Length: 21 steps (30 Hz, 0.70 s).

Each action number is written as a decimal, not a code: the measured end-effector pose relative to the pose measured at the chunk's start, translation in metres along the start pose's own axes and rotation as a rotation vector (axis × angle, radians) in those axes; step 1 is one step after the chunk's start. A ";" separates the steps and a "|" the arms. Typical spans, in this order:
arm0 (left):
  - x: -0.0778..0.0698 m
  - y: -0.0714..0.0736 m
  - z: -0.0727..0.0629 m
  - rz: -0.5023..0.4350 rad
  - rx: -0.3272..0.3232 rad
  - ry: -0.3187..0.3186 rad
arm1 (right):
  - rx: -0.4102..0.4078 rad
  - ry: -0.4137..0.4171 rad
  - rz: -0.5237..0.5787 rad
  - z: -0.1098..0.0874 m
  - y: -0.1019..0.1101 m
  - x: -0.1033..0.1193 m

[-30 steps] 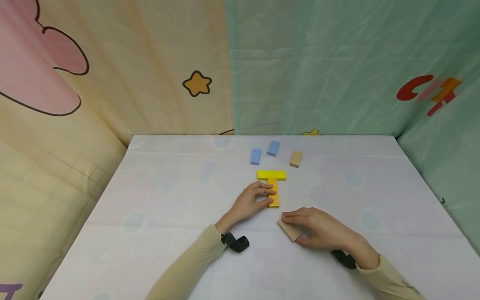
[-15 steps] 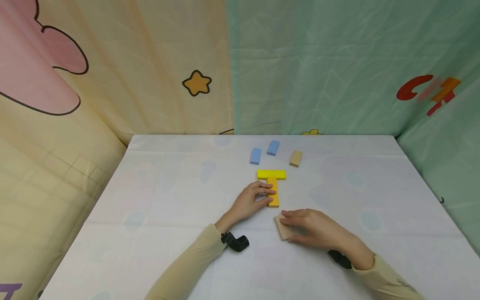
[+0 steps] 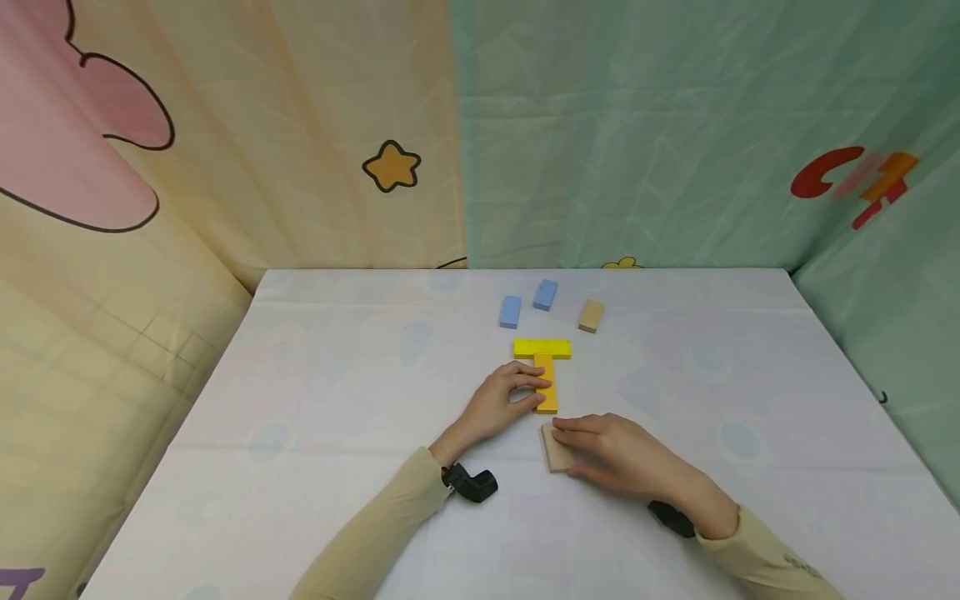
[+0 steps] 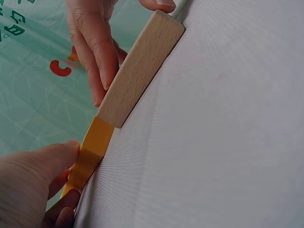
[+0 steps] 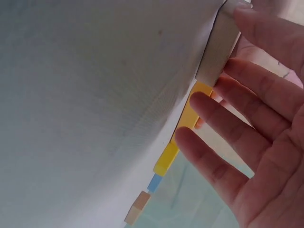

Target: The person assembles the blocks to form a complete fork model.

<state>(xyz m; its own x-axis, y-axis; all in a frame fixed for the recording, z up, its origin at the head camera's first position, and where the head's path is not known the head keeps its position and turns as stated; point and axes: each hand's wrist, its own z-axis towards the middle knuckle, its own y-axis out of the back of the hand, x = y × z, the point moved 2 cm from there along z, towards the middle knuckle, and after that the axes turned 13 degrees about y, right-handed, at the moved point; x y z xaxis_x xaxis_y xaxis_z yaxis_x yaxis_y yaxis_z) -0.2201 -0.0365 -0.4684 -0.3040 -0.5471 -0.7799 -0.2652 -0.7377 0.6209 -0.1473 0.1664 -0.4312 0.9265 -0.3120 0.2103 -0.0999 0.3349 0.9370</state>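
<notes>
Pinching the orange rectangular block (image 4: 98, 137), the left hand (image 3: 497, 405) probably steadies it; just past that thumb, fingers of the right hand (image 3: 626, 457) clamp a pale rectangular wooden block (image 4: 140, 69), presumably for control.

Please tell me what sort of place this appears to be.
Probably a makeshift filming booth: cartoon-printed curtains hang close behind and beside a table covered with pale cloth, and a black wrist camera sits near a beige sleeve.

Draped booth (image 3: 127, 275), room type unclear: cartoon-print curtains (image 3: 637, 150) behind cloth-covered table (image 3: 315, 375).
</notes>
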 end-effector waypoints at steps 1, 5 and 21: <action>0.000 0.000 0.000 -0.002 0.000 0.002 | 0.000 -0.003 -0.004 0.001 0.000 0.000; -0.002 0.001 0.000 0.000 0.002 0.009 | 0.005 -0.016 -0.024 0.003 0.002 -0.002; -0.001 0.001 0.000 -0.002 0.007 0.011 | 0.026 -0.050 -0.123 0.013 0.001 -0.004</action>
<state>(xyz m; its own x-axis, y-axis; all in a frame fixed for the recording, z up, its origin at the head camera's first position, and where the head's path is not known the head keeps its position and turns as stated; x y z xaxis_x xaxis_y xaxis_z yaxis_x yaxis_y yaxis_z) -0.2199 -0.0364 -0.4667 -0.2936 -0.5500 -0.7819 -0.2725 -0.7358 0.6199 -0.1558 0.1562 -0.4272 0.9133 -0.3931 0.1068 0.0030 0.2686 0.9632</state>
